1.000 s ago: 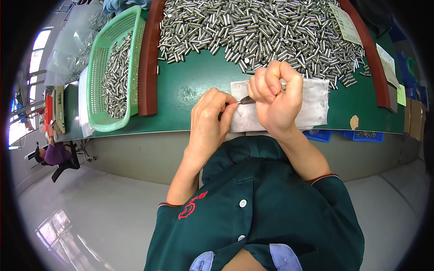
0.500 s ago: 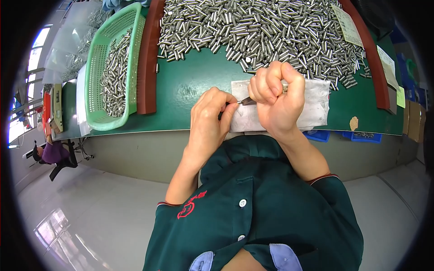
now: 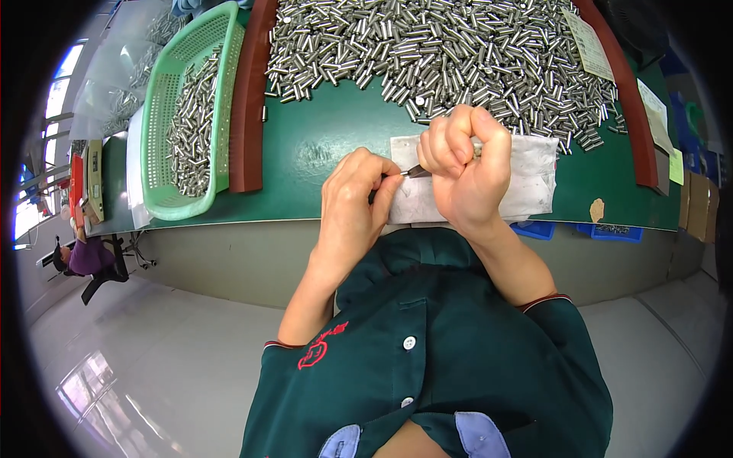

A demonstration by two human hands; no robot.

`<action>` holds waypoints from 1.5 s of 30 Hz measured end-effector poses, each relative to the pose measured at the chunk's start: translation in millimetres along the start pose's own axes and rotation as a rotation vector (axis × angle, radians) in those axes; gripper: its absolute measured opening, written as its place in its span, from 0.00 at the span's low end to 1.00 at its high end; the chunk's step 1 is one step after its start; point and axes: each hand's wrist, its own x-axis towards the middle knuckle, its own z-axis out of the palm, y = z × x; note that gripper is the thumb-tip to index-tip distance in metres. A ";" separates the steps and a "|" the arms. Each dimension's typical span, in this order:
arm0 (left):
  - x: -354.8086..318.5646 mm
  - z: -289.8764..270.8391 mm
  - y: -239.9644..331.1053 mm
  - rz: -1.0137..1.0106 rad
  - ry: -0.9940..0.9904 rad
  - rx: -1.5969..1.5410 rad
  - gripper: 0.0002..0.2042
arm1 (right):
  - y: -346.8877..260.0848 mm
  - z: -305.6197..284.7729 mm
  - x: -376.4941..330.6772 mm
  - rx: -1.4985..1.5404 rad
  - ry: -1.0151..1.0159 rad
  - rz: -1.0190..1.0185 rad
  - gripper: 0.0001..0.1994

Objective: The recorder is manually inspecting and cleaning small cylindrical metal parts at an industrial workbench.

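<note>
Far left: co-worker in a purple top point(image 3: 90, 257), dark cap, on a black chair point(image 3: 114, 267) at the bench. Near their hands, a beige box-shaped device point(image 3: 95, 179) beside a red one point(image 3: 76, 187). Clear plastic bags point(image 3: 114, 80) with metal parts behind that.

Next, green perforated plastic basket point(image 3: 158, 153), elongated, part-filled with loose steel pins point(image 3: 193, 126). Reddish-brown rail point(image 3: 250, 114) runs right alongside it; one lone pin point(image 3: 264, 114) sits just off the rail's inner side. Then green tabletop point(image 3: 313, 137), with a big heap of steel pins point(image 3: 443, 53) across the back, lying every which way.

Left hand point(image 3: 353, 195): thumb and forefinger pinched, no visible gap, on one small steel pin point(image 3: 405, 173) that pokes out past the fingertips. Other fingers curled in. That pin is up over the left end of a folded white cloth point(image 3: 527, 183), smudged grey.

Right hand point(image 3: 472, 164): closed fist, fingers wrapped tight on a slim dark-tipped tool point(image 3: 418, 171), tip aimed left at the pin's end. Tip and pin look to meet; I can't tell if they actually touch. Most of the tool is hidden in the grip.

Right of the cloth: tan scrap point(image 3: 597, 210) near the table edge, blue bins point(image 3: 615, 235) below it. Second reddish-brown rail point(image 3: 640, 145), paper slips against it, yellow-green note point(image 3: 676, 166), cardboard boxes point(image 3: 696, 202) beyond.
</note>
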 end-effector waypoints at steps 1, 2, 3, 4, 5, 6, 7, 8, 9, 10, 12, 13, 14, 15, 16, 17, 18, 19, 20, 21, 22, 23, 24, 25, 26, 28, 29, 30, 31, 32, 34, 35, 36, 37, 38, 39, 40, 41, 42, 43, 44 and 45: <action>-0.3 0.2 -0.6 0.000 -0.003 0.004 0.06 | -0.3 0.4 -0.2 0.000 0.001 -0.003 0.17; -0.2 0.4 -0.7 -0.001 -0.003 0.003 0.06 | -1.2 0.7 -0.2 -0.001 0.001 -0.002 0.17; 0.2 0.6 -0.5 -0.002 -0.002 -0.004 0.06 | -2.4 0.8 0.0 0.008 0.002 0.005 0.18; 0.4 0.5 -0.2 -0.003 0.000 -0.011 0.06 | -3.0 1.0 0.0 0.018 0.002 0.013 0.18; 0.7 0.2 -0.3 -0.004 0.000 -0.011 0.06 | -2.7 1.3 0.1 0.017 0.002 0.014 0.18; 1.2 0.0 -0.5 -0.005 -0.001 -0.008 0.06 | -2.0 1.7 0.5 0.009 0.006 0.010 0.18; 1.3 -0.3 -0.6 -0.006 -0.003 -0.005 0.06 | -1.5 2.0 0.5 0.001 0.009 0.008 0.18; 1.6 -0.5 -0.5 -0.006 -0.002 -0.006 0.06 | -1.9 2.7 0.7 0.000 0.009 0.008 0.18; 2.3 -0.8 -0.3 -0.015 -0.006 -0.004 0.06 | -3.0 3.9 1.3 0.004 0.012 0.015 0.18; 2.0 -1.0 0.0 -0.024 -0.010 -0.003 0.06 | -3.6 4.5 1.1 0.008 0.014 0.022 0.18; 1.7 -2.3 -1.2 -0.006 -0.005 0.005 0.06 | -4.5 4.7 1.2 0.000 0.004 0.025 0.18; 4.2 -2.3 -3.0 0.017 0.001 0.014 0.06 | -5.1 4.0 3.9 -0.007 -0.007 0.022 0.18; 4.5 -1.5 -2.8 0.003 0.022 -0.041 0.06 | -6.0 3.9 3.2 0.005 0.001 0.012 0.18; 3.2 -1.5 -0.4 -0.011 0.044 -0.095 0.05 | -7.3 3.4 0.2 0.018 0.008 0.001 0.18; 3.2 -9.8 6.7 -0.111 0.004 -0.136 0.04 | -8.1 0.1 -1.3 -0.055 -0.039 0.026 0.18; 2.3 -13.7 2.5 -0.186 0.001 -0.297 0.04 | -9.0 -0.6 -2.5 -0.061 -0.042 0.037 0.19; 1.4 -16.5 -3.9 -0.258 -0.001 -0.460 0.03 | -9.2 -0.5 -3.2 -0.067 -0.046 0.050 0.19; 2.6 -15.5 -7.2 -0.288 0.017 -0.752 0.02 | -9.7 -1.8 -5.0 -0.080 -0.062 0.038 0.19; 4.5 -21.6 -10.9 -0.405 -0.031 -1.028 0.03 | -9.8 -3.2 -6.4 -0.088 -0.068 0.039 0.19; 6.6 -27.9 -15.3 -0.521 -0.083 -1.305 0.03 | -9.4 -4.4 -6.9 -0.096 -0.073 0.039 0.18; 7.9 -28.9 -19.5 -0.527 -0.095 -1.479 0.06 | -9.2 -4.3 -7.7 -0.110 -0.074 0.023 0.18; 9.6 -29.5 -21.6 -0.521 -0.083 -1.473 0.06 | -8.8 -4.9 -7.7 -0.105 -0.075 0.019 0.18; 11.8 -29.6 -22.2 -0.553 -0.049 -1.489 0.07 | -8.6 -5.3 -7.5 -0.099 -0.076 0.015 0.18; 13.8 -29.5 -23.7 -0.588 -0.021 -1.506 0.07 | -8.6 -5.3 -7.3 -0.031 -0.028 0.002 0.18; 14.0 -30.5 -27.4 -0.566 -0.035 -1.524 0.09 | -8.4 -5.2 -7.1 -0.028 -0.033 0.004 0.18; 16.8 -32.2 -25.6 -0.598 0.016 -1.492 0.08 | -8.0 -5.5 -6.0 -0.038 -0.040 -0.012 0.18; 19.4 -33.0 -24.2 -0.632 0.061 -1.461 0.08 | -7.4 -5.9 -5.8 -0.038 -0.043 -0.014 0.18; 22.3 -35.6 -23.9 -0.619 0.073 -1.430 0.09 | -6.7 -6.7 -6.1 -0.043 -0.040 -0.010 0.18; 25.3 -39.2 -24.3 -0.605 0.085 -1.398 0.09 | -6.9 -6.7 -6.3 -0.048 -0.039 -0.006 0.18; 28.7 -39.5 -29.6 -0.578 0.139 -1.376 0.08 | -7.2 -6.6 -5.9 -0.049 -0.040 -0.004 0.18; 40.2 -47.7 -39.0 -0.474 0.074 -1.050 0.07 | -7.7 -6.4 -5.1 -0.051 -0.042 -0.004 0.18; 48.9 -47.0 -31.0 -0.459 0.142 -0.680 0.06 | -7.7 -6.5 -5.1 -0.054 -0.042 0.000 0.18; 56.3 -45.0 -37.6 -0.335 0.181 -0.400 0.06 | -7.6 -6.6 -4.7 -0.054 -0.041 -0.003 0.18; 63.5 -45.0 -39.7 -0.211 0.218 -0.118 0.07 | -7.5 -6.2 -4.8 -0.052 -0.033 -0.003 0.18; 67.8 -45.7 -36.5 -0.171 0.250 0.129 0.08 | -7.6 -5.8 -5.2 -0.050 -0.025 -0.004 0.18; 70.3 -44.3 -37.1 -0.170 0.250 0.131 0.08 | -8.1 -5.4 -6.1 -0.048 -0.025 -0.005 0.18; 74.1 -42.1 -39.6 -0.150 0.232 0.261 0.08 | -8.6 -5.1 -6.1 -0.049 -0.024 0.003 0.18; 77.1 -39.7 -42.4 -0.129 0.214 0.391 0.09 | -8.9 -4.7 -6.1 -0.048 -0.024 0.012 0.18; 78.4 -36.1 -46.1 -0.081 0.264 0.463 0.10 | -8.7 -4.4 -6.2 -0.047 -0.025 0.009 0.18; 80.5 -32.1 -48.3 -0.076 0.262 0.460 0.10 | -9.1 -5.4 -6.3 -0.048 -0.022 0.007 0.18; 82.0 -29.1 -50.2 -0.077 0.273 0.460 0.10 | -9.3 -6.2 -6.4 -0.049 -0.020 0.006 0.17; 82.6 -26.9 -51.6 -0.079 0.285 0.459 0.10 | -9.3 -6.7 -6.2 -0.050 -0.018 0.002 0.17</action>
